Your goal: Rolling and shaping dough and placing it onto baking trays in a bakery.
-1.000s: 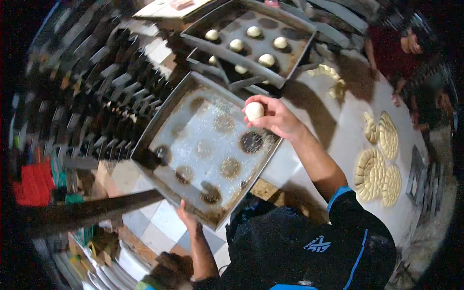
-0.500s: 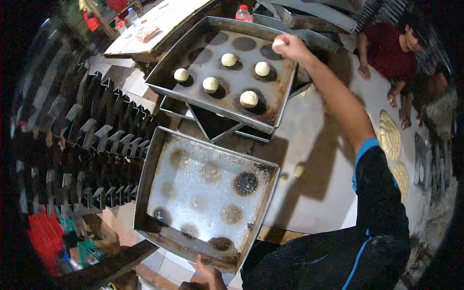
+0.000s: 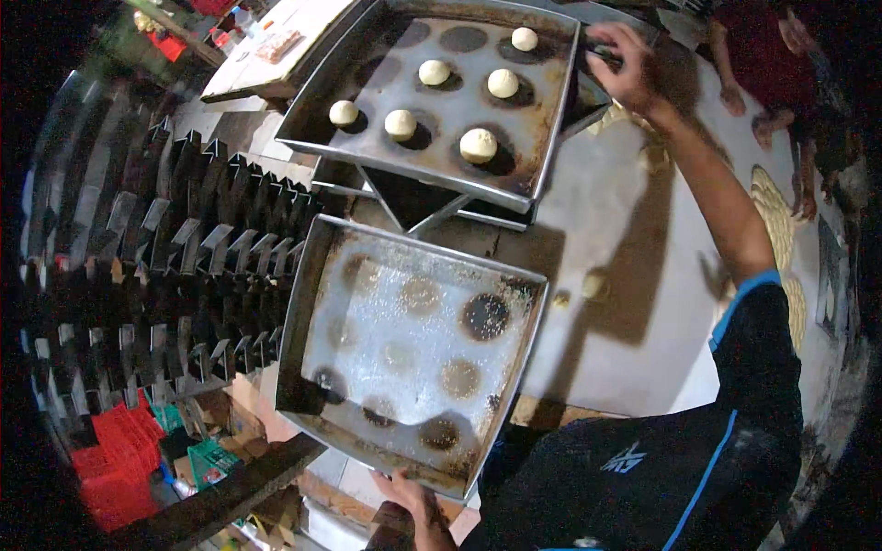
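Note:
Gripped at its near edge by my left hand [image 3: 411,499], a worn metal baking tray [image 3: 296,354] slopes in front of me. Dark round stains and pale specks mark its base, and no dough lies in it. Beyond it, a second metal tray [image 3: 551,138] rests on other stacked trays. Several round dough balls [image 3: 478,145] sit spaced out in that one, including a dough ball [image 3: 525,39] in its far right corner. My right hand [image 3: 625,69], slightly blurred, is just right of that corner with fingers apart and nothing visible in them.
To the right is a pale worktable [image 3: 588,367] with a small dough piece [image 3: 595,286] and a mass of portioned dough [image 3: 776,216]. Another person's hand [image 3: 732,99] is at its far side. Metal racks [image 3: 184,243] stand left, above red crates [image 3: 119,459].
My right hand has let go of a dough ball in the far tray's right corner and moved right, off the tray. The near tray has shifted slightly right and up in view.

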A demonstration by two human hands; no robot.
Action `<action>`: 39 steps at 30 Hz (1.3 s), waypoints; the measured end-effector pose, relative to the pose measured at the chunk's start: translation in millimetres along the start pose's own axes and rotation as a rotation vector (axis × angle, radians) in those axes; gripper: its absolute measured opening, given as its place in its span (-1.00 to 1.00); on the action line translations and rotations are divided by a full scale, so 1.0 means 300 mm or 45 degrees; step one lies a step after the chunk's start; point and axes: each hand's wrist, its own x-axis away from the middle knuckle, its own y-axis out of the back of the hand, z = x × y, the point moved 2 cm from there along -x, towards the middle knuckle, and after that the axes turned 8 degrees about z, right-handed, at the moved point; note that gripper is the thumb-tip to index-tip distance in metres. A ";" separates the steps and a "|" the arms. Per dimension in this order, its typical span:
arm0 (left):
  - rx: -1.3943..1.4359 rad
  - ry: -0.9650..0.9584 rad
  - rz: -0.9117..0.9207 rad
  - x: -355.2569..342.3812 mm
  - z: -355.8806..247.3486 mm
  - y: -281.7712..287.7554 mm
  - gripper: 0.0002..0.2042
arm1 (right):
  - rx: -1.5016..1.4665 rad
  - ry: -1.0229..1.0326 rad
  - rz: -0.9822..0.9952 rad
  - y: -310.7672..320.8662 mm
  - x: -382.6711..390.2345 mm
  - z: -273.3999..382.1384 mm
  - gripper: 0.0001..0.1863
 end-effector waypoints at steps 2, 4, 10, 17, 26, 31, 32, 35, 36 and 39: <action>0.120 -0.073 -0.004 -0.028 -0.030 -0.021 -0.45 | 0.104 -0.100 0.019 0.186 0.165 0.072 -0.70; 0.237 -0.148 0.027 -0.036 -0.111 -0.046 -0.44 | 0.156 -0.214 0.038 0.302 0.385 0.087 -0.71; 0.163 -0.209 -0.016 -0.037 -0.250 -0.030 -0.32 | -0.076 -0.681 0.506 0.280 0.895 0.152 -0.86; 0.058 -0.331 0.292 -0.155 -0.101 0.022 -0.34 | -0.665 -1.791 -0.045 0.159 0.899 -0.197 -0.63; -0.005 -0.996 -0.223 0.002 -0.384 0.041 -0.44 | -0.124 -1.173 0.132 -0.110 0.781 -0.240 -0.48; 0.433 -0.925 0.589 0.125 -0.530 -0.271 -0.63 | -1.153 -0.889 -0.141 0.103 0.895 0.309 -0.51; 0.421 -0.840 0.773 0.175 -0.563 -0.331 -0.61 | -1.408 -1.067 -0.047 0.181 0.844 0.552 -0.50; 0.393 -0.696 1.360 0.359 -0.659 -0.507 -0.57 | -1.699 -0.860 0.177 0.185 0.990 0.857 -0.65; 0.351 -0.795 1.441 0.355 -0.621 -0.564 -0.57 | -1.740 -0.966 0.237 0.253 0.971 0.952 -0.62; 0.144 -0.672 1.693 0.373 -0.624 -0.638 -0.65 | -1.483 -1.178 0.147 0.324 1.090 1.002 -0.64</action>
